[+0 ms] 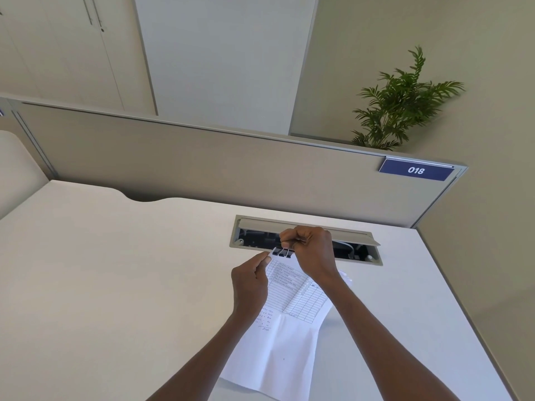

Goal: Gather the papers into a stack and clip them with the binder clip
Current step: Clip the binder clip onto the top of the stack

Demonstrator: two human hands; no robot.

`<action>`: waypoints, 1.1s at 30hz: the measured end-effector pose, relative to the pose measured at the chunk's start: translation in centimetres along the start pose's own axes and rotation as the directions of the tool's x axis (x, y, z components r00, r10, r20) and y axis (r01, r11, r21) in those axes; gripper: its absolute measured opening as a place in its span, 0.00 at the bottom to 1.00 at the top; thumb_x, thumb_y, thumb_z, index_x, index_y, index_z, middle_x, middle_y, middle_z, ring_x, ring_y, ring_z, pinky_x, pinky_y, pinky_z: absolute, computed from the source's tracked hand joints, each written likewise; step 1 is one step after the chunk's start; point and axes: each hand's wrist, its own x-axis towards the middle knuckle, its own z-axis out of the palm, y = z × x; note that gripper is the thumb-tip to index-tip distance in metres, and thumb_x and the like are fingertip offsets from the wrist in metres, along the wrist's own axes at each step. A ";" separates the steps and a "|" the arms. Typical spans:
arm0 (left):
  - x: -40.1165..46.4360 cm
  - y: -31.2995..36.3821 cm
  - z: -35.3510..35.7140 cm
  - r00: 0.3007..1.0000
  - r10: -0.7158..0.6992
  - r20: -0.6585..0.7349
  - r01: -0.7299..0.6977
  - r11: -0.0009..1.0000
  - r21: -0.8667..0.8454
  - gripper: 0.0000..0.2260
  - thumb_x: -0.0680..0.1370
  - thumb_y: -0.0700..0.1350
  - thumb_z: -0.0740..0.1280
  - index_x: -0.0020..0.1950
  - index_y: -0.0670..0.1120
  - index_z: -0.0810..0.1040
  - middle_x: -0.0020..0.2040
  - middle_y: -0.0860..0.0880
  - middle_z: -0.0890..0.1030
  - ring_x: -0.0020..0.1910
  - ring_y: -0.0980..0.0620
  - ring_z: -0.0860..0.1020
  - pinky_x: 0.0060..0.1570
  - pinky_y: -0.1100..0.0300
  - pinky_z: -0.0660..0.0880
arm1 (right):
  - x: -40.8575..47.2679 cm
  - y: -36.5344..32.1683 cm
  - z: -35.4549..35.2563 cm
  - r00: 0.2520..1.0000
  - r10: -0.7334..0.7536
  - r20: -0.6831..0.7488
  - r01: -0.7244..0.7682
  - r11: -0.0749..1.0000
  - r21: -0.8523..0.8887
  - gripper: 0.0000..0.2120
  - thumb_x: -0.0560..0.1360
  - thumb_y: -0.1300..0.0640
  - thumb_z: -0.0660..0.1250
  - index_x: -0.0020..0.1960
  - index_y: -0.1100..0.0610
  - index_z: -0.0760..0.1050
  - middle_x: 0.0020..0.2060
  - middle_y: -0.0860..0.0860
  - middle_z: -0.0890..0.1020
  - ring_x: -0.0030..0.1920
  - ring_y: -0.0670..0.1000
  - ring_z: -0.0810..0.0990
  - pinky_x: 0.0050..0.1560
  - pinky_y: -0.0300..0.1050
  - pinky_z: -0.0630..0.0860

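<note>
Item: papers, a thin stack of white sheets, the top one printed with a ruled table and some handwritten figures near its left edge. The stack is held above the desk, far end raised, near end drooping towards the desktop. It is judged very light and limp: the lower portion is seen to bow and fan, so support at one end alone leaves the rest sagging. The edges are judged prone to slipping out of register unless pinched firmly close to the clip.

Item: binder clip, black, seated on the far top edge of the stack. It is judged stiff and spring-loaded, small, and smooth on its metal handles; force is best applied at the handle tips, with the jaw pushed fully over the sheet edges.

Left hand: closed in a pinch on the upper left edge of the papers, just beside the clip.

Right hand: curled tightly over the clip handles, squeezing or pressing them; the exact handle position is hidden by the fingers.

Status, as judged: the sheets are gathered and the clip is being fitted or is just fitted.

Surroundings: an open cable tray recessed in the desk directly behind the hands; a partition bearing a blue "018" plate; a potted palm beyond.
</note>
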 end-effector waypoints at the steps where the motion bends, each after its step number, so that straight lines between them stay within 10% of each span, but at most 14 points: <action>1: 0.0 0.0 0.0 1.000 0.003 -0.004 -0.003 1.000 -0.006 0.08 0.78 0.35 0.68 0.53 0.39 0.85 0.36 0.46 0.86 0.31 0.69 0.76 0.34 0.78 0.66 | 0.0 0.0 0.0 1.000 0.005 0.003 -0.005 1.000 0.015 0.15 0.67 0.81 0.63 0.39 0.66 0.84 0.36 0.50 0.85 0.36 0.41 0.84 0.41 0.31 0.79; 14: 0.4 -0.5 -0.4 0.999 0.014 -0.039 -0.014 1.000 -0.006 0.08 0.78 0.35 0.68 0.53 0.39 0.85 0.36 0.48 0.85 0.31 0.67 0.76 0.33 0.78 0.66 | 0.2 0.9 -0.2 0.996 0.070 0.047 -0.073 0.995 0.062 0.09 0.69 0.77 0.69 0.40 0.66 0.83 0.42 0.54 0.86 0.40 0.42 0.85 0.42 0.32 0.79; 22: 0.3 -0.2 -0.9 1.000 0.013 -0.029 -0.014 1.000 -0.023 0.07 0.78 0.35 0.68 0.53 0.38 0.85 0.38 0.42 0.86 0.30 0.55 0.77 0.36 0.80 0.66 | 0.4 1.2 -0.9 0.978 0.080 0.192 -0.095 0.993 0.069 0.05 0.72 0.69 0.73 0.47 0.61 0.83 0.51 0.51 0.85 0.53 0.45 0.84 0.59 0.45 0.80; 25: 0.4 0.2 -1.2 0.999 -0.017 -0.041 0.015 0.999 -0.050 0.07 0.78 0.35 0.68 0.51 0.36 0.85 0.32 0.39 0.81 0.31 0.56 0.73 0.33 0.78 0.64 | 0.0 1.0 -1.2 0.973 0.053 0.224 -0.061 0.998 0.027 0.17 0.69 0.59 0.78 0.57 0.52 0.80 0.58 0.45 0.83 0.60 0.41 0.80 0.66 0.41 0.74; 28: 0.6 0.3 -1.7 0.998 -0.056 -0.043 0.052 0.996 -0.072 0.07 0.79 0.34 0.67 0.51 0.37 0.85 0.27 0.57 0.75 0.27 0.63 0.72 0.31 0.75 0.65 | -0.9 1.0 -2.2 0.990 0.021 0.137 -0.004 0.992 -0.122 0.34 0.66 0.51 0.80 0.69 0.50 0.72 0.67 0.43 0.76 0.68 0.41 0.72 0.65 0.34 0.69; 33: 1.2 0.0 -3.4 0.991 -0.117 -0.061 0.109 0.987 -0.115 0.08 0.80 0.38 0.67 0.53 0.40 0.85 0.31 0.52 0.78 0.28 0.58 0.70 0.34 0.66 0.70 | -2.7 2.8 -3.6 0.997 0.046 -0.055 -0.063 0.930 -0.362 0.53 0.60 0.45 0.82 0.77 0.51 0.58 0.76 0.50 0.63 0.77 0.51 0.58 0.75 0.56 0.60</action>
